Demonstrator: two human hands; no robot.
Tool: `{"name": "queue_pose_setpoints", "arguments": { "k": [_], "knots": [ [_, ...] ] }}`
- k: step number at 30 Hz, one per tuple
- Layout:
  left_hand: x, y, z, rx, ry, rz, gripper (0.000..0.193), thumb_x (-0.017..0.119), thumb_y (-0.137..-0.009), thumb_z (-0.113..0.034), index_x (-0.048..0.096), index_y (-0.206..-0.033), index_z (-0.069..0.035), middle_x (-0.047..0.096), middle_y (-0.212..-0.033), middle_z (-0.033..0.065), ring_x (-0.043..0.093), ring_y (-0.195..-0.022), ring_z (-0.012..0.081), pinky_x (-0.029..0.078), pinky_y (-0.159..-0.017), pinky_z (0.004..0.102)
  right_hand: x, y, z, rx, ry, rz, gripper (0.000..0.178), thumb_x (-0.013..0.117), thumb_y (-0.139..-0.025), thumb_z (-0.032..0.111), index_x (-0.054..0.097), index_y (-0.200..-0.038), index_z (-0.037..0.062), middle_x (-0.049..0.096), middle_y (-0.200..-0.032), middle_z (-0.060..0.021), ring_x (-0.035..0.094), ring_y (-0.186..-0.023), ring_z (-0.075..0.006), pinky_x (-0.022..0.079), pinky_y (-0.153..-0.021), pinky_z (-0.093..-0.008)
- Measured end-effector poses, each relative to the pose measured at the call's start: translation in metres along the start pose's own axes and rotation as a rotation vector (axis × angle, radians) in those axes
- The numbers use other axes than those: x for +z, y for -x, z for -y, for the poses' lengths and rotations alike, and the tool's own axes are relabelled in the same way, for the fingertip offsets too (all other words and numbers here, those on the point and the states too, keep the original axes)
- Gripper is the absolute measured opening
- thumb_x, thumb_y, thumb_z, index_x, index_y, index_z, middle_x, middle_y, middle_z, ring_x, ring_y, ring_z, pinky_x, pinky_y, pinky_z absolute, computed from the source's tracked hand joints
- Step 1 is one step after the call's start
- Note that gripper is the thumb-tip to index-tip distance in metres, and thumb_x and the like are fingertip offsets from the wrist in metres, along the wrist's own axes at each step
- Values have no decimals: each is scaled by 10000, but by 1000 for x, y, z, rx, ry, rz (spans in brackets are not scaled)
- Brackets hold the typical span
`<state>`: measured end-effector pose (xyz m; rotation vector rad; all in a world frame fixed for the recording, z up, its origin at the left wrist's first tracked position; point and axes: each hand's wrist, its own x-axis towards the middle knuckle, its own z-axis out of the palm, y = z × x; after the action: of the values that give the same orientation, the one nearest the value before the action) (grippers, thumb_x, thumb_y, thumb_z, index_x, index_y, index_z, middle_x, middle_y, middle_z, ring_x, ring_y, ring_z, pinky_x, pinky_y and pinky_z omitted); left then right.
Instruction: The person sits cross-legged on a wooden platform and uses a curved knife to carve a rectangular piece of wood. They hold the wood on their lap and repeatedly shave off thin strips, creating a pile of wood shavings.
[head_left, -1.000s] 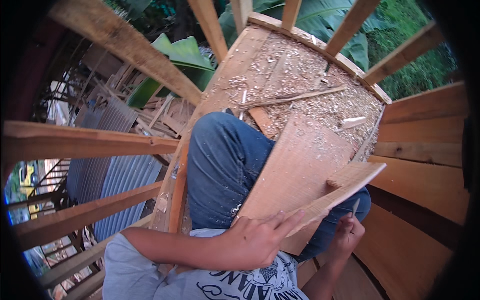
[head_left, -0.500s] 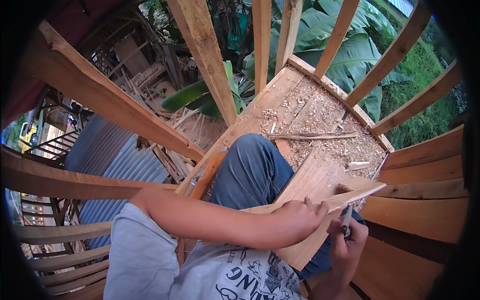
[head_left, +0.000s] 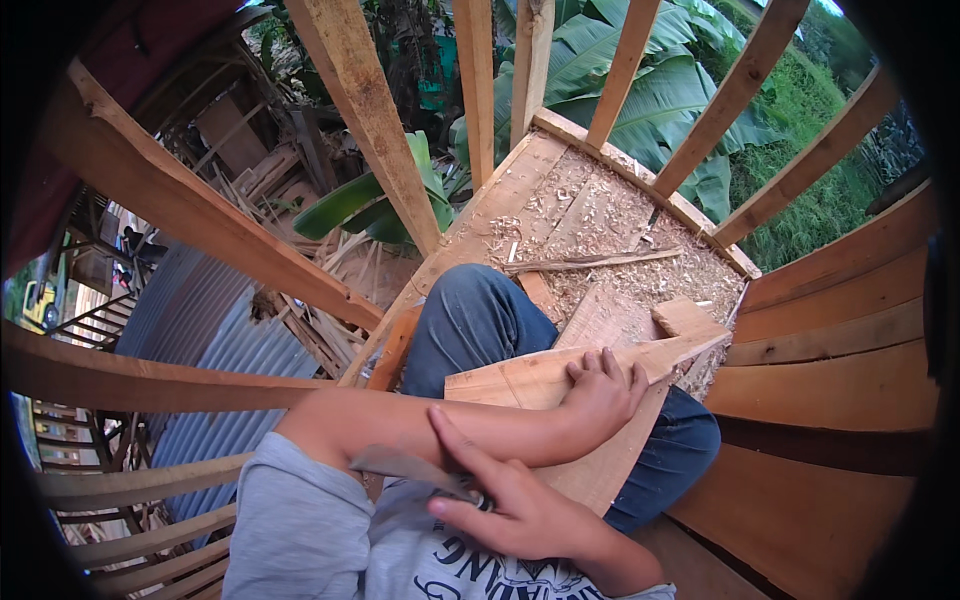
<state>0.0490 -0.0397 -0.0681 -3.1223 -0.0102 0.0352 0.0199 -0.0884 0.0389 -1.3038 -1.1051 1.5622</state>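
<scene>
Plank flooring [head_left: 560, 200] strewn with pale shavings lies ahead of us, ringed by upright wooden slats [head_left: 370, 130], with large green leaves [head_left: 640, 90] beyond. Below, we see a seated person in blue jeans [head_left: 475, 320], a wide board [head_left: 600, 470] lying slanted across the lap. Over it sits a shaped piece of wood [head_left: 510, 382], its left end jutting past the board's edge. The left hand [head_left: 605, 392] lies on this piece, fingers slightly spread over its face; the thumb is hidden, so we cannot tell how firmly it is held. The right hand [head_left: 515, 505] holds a knife [head_left: 412, 466] by its handle, index finger stretched out and overlapping the left forearm in our view. Its blade, a little blurred, points left, close to the bare left arm. We judge that the main danger: a slip or a small shift of the elbow could bring the edge against skin, and the outstretched index finger may leave the grip less secure. The piece could also tip or slide, given its overhanging end and a support that rests only on the legs.
</scene>
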Motion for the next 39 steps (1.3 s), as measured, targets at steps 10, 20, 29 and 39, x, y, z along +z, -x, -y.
{"name": "queue_pose_setpoints", "arguments": {
  "k": [10,20,29,39],
  "knots": [
    [-56,1,47,-58,573,180,588,586,-798,-82,380,-1337,34,642,-855,311,676,-749,413,553,-644,439,-33,68,-45,-166,-644,-349,542,417,-1011,476,630,-916,-13,446,-523,32,385,-408,-50,303,-421,-209],
    [-78,69,52,-334,1052,414,530,507,-859,-47,330,-1354,21,615,-754,295,624,-722,475,496,-652,522,-81,103,-116,15,131,-1242,563,512,-992,416,543,-654,-33,443,-473,-63,408,-434,-99,328,-426,-281],
    [-62,66,23,-69,1163,275,548,487,-855,50,306,-1372,64,455,-1301,326,491,-1213,454,410,-1011,431,-81,102,-101,365,469,-1171,416,671,-875,377,624,-704,1,571,-590,-191,581,-530,-356,444,-498,-409],
    [-56,68,22,-24,1246,297,576,497,-808,97,313,-1354,84,381,-1391,306,380,-1343,423,313,-1117,404,-113,152,-114,634,521,-1448,488,646,-889,416,604,-673,-20,550,-599,-241,573,-564,-419,431,-507,-438]
  ]
}}
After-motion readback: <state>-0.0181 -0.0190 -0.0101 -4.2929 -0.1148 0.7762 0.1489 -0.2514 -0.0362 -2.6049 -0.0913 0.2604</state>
